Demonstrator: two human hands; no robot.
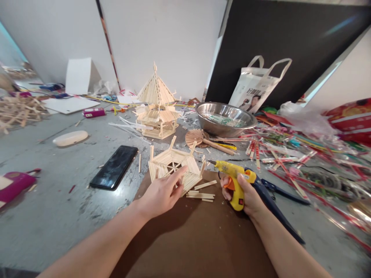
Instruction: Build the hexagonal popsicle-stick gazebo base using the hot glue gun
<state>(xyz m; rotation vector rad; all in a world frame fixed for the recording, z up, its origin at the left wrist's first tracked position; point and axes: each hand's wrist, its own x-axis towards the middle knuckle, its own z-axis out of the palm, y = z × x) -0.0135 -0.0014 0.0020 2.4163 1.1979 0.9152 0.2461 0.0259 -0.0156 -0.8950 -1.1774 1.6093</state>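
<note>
A six-sided roof piece made of pale wooden sticks [188,164], with short posts rising from its corners, rests on a brown board [199,231]. My left hand [164,193] lies over its near left side, index finger stretched across the slats and the other fingers bent at the near edge, partly hidden. In my right hand [240,193] is a yellow hot glue gun [236,170]. Its nozzle points left toward the roof piece, apart from it. Several loose cut sticks [199,195] lie between the two hands.
Behind stands a stick pagoda [158,108]. A black phone [114,168] and a white oval object [70,138] are at left. A steel bowl [226,117], a leaf-shaped fan [195,138], dark-blue-handled cutters [275,208] and piled wrappers [292,158] occupy the right.
</note>
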